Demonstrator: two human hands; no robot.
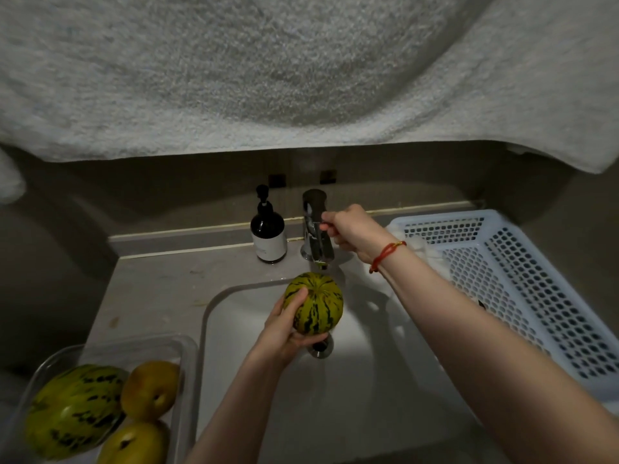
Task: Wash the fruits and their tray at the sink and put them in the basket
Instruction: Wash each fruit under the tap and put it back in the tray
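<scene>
We hold the striped melon (315, 303) over the sink (368, 380), just below the tap (316, 226), our left hand (288, 326) curled round its near side; our right hand (351, 232), a red string at the wrist, grips the tap's lever; to the left a clear tray (160, 344) holds a second striped melon (72, 410) and two yellow fruits (150, 390); a dark soap bottle (269, 229) stands beside the tap; the white basket (519, 279) sits on the right.

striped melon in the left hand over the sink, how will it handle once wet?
The striped melon is round and smooth-skinned, so probably slippery wet and apt to roll if set down. The left hand cups it from below, suggesting some weight.
</scene>
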